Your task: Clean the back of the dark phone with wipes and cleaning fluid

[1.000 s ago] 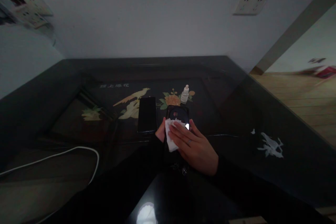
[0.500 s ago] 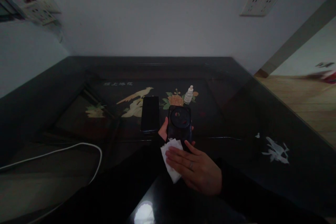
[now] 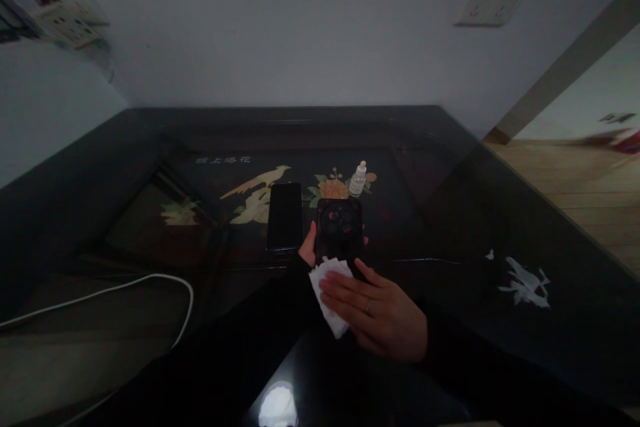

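Observation:
My left hand (image 3: 309, 246) is wrapped round a black smartphone (image 3: 340, 240) from below, its fingertips showing at the right edge. The back of the phone faces up, with a large round camera area at the far end. A folded white tissue (image 3: 325, 278) covers the near end. Flat over that tissue lies my right hand (image 3: 384, 315), fingers together and pressing it down; a ring is on one finger. A second dark phone (image 3: 285, 217) lies on the table left of the held one. Beyond it to the right, a small white dropper bottle (image 3: 358, 180) stands upright.
The glossy black table (image 3: 425, 213) carries bird and flower decoration and meets the wall behind. Crumpled clear plastic film (image 3: 526, 284) lies at the right. A white cable (image 3: 150, 276) curves across the left side. Sockets (image 3: 493, 5) are on the wall.
My right hand and the tissue have shifted slightly up toward the phone's far end. The held phone is angled a little differently, its camera lenses now clearer. My view has moved slightly.

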A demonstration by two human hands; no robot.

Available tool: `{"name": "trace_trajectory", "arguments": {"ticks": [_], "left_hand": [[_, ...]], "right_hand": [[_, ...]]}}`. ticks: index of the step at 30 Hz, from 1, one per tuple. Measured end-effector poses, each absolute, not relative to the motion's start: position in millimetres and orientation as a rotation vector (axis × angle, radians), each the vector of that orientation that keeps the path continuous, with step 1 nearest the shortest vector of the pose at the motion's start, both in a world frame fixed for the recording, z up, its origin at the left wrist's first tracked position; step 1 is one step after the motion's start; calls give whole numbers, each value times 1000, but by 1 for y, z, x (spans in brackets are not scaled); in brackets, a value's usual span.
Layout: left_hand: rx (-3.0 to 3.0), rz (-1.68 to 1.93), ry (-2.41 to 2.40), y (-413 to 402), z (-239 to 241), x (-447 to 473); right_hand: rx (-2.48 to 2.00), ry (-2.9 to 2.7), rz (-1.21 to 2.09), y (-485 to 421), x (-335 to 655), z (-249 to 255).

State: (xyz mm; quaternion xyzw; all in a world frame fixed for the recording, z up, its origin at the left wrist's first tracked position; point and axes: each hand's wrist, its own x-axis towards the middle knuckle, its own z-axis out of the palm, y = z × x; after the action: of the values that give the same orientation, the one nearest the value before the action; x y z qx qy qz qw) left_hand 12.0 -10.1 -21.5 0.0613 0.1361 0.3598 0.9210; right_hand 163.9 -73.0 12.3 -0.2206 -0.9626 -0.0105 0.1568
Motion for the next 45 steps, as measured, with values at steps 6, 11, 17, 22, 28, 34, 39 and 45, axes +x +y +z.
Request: {"name": "trace_trajectory", "arguments": {"ticks": [6, 11, 17, 22, 28, 34, 39, 45], "left_hand": [[130, 797, 359, -5, -13, 19], [138, 788, 389, -14, -7, 24], [128, 770, 371, -18, -6, 23], [134, 748, 275, -14, -7, 18], [207, 854, 246, -7, -11, 18], [212, 789, 228, -9, -16, 20], [166, 821, 279, -12, -11, 19], [108, 812, 249, -20, -6, 25]], "right_hand": [[-651, -2737, -104, -80, 197, 13], [-773, -2570, -244, -60, 202, 27], [-714, -2616, -202, -61, 191, 21], [-541, -2709, -198, -67, 193, 14], [-547, -2699, -267, -71, 202, 20], [-759, -2419, -107, -74, 200, 29], [-857, -2359, -149, -74, 190, 26], [-968, -2327, -38, -73, 181, 25]]}}
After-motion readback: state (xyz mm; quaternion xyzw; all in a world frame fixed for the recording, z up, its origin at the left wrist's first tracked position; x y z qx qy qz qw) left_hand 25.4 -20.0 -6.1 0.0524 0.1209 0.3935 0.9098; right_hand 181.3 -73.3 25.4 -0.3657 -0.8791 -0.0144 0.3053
